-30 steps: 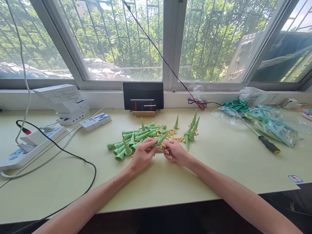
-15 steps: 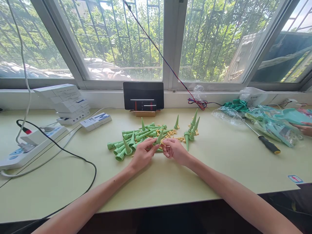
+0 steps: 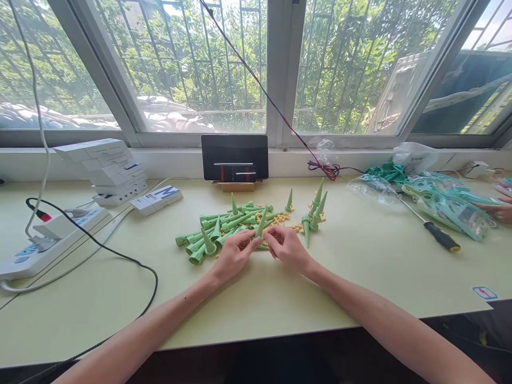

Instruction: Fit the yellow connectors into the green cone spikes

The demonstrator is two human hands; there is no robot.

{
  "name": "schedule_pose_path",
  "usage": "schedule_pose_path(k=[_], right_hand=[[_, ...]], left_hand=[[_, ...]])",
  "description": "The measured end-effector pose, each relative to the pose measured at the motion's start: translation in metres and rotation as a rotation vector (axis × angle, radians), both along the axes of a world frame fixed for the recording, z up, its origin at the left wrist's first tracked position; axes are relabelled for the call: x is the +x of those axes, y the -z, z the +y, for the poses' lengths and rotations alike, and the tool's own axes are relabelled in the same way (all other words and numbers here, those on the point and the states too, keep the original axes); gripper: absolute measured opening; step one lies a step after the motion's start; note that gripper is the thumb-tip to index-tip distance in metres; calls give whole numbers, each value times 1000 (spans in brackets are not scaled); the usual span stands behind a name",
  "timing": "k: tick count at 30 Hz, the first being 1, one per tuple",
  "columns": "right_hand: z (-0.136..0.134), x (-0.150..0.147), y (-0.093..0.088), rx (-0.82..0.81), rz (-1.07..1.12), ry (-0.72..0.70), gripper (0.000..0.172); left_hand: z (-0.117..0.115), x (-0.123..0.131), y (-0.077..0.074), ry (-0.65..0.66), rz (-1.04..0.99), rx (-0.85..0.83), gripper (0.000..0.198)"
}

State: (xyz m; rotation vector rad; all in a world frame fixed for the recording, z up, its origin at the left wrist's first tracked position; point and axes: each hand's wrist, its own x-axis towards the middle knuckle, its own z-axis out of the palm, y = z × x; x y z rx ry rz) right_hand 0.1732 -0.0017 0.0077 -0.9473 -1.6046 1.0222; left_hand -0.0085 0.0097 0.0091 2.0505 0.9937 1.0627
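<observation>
A heap of green plastic cone spikes [image 3: 224, 226] lies on the pale green table [image 3: 280, 288], mixed with small yellow pieces [image 3: 282, 217]. A few green spikes [image 3: 316, 210] stand upright to the right of the heap. My left hand [image 3: 234, 256] pinches one green spike [image 3: 261, 223], which points up and away. My right hand [image 3: 286, 248] meets it at the spike's base, fingers pinched together on the same spike. Whether a small yellow piece sits between those fingers is hidden.
A black tablet [image 3: 235, 157] leans on the sill. White boxes [image 3: 108, 169], a power strip [image 3: 44, 242] and a black cable [image 3: 120, 258] lie left. Right are a screwdriver [image 3: 438, 234], clear bags of green parts [image 3: 444, 202] and another person's hand [image 3: 500, 212].
The spike in my hands has tilted from nearly flat to more upright. My right hand has closed in on its base. The other person's hand appeared at the right edge.
</observation>
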Motion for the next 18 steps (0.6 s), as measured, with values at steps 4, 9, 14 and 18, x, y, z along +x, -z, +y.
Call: schedule_pose_path(k=[4,9,14,18], right_hand=[[0,0,-1,99,-111,56,27],[3,1,2,207,-169,97,27],[2,2,1,235,-198,106,28],[2,2,0,231,-200,111,26]], left_hand=[[1,0,0,-6,5,2,34],[1,0,0,-13,1,0,33],[0,0,-1,0,-13,-14,32],[-2,1,-3,-5,-31,-38,33]])
